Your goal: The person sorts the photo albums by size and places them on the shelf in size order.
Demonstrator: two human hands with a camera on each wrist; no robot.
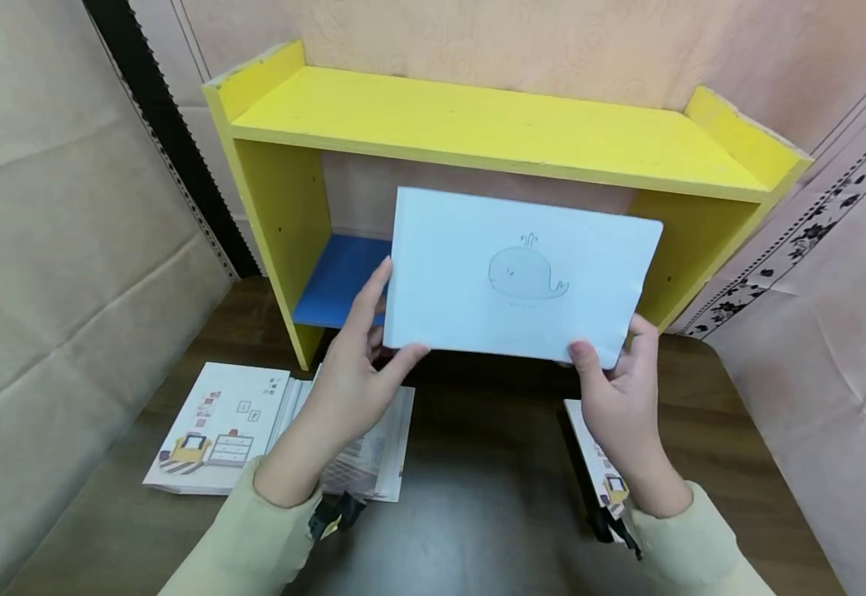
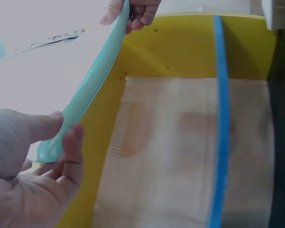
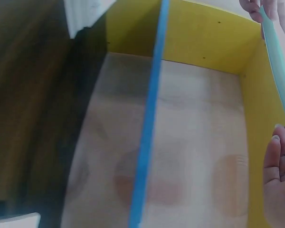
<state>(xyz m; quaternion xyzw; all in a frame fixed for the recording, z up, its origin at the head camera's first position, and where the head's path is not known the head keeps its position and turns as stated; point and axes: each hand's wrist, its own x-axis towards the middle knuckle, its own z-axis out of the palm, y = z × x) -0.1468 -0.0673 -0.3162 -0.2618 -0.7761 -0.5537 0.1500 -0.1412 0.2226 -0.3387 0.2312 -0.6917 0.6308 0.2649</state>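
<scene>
A light blue book (image 1: pixel 448 273) with a whale drawing on its cover is held up in front of the yellow shelf (image 1: pixel 493 124). My left hand (image 1: pixel 351 385) pinches its lower left corner, thumb on the cover and fingers behind. At the lower right corner my right hand (image 1: pixel 627 414) grips it the same way. In the left wrist view the book (image 2: pixel 92 85) appears edge-on between the left hand (image 2: pixel 42 166) and the other hand above. The right wrist view shows the book's edge (image 3: pixel 278 66) beside the right hand (image 3: pixel 281 180).
Inside the shelf is a blue board (image 1: pixel 339 277). White books lie on the dark table (image 1: pixel 478 497): one at left with furniture drawings (image 1: pixel 224 430), another partly under my left forearm (image 1: pixel 388 447). A white item (image 1: pixel 589 451) with a dark edge lies by my right wrist.
</scene>
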